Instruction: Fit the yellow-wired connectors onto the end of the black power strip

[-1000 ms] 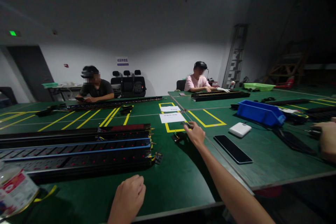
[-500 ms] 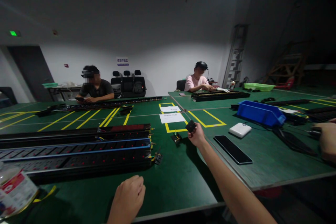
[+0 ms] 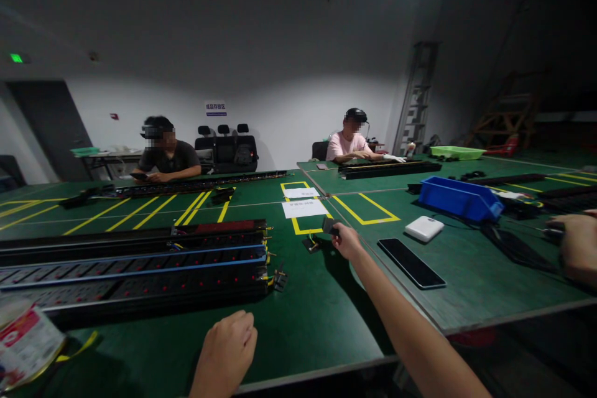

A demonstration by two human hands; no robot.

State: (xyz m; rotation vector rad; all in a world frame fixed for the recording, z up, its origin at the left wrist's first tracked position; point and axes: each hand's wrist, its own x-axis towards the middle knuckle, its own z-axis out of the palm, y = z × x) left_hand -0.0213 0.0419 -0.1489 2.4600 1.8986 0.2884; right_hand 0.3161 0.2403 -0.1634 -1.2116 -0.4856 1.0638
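Observation:
My right hand is stretched forward over the green table, its fingers closed on a small dark block. Just left of that block, a small black connector with wires lies by the yellow tape frame. My left hand rests near the table's front edge with curled fingers; nothing shows in it. Left of centre lie long black strips with red dots and blue edges. A black connector hangs on yellow-green wires at their right end.
A black phone, a white box and a blue bin stand on the right. White papers lie ahead. A labelled container is front left. Another person's hand shows at far right; two people sit opposite.
My right hand has shifted slightly left and the dark block in it has turned, showing a greyer face. The view has moved a little. My left hand stays about where it was.

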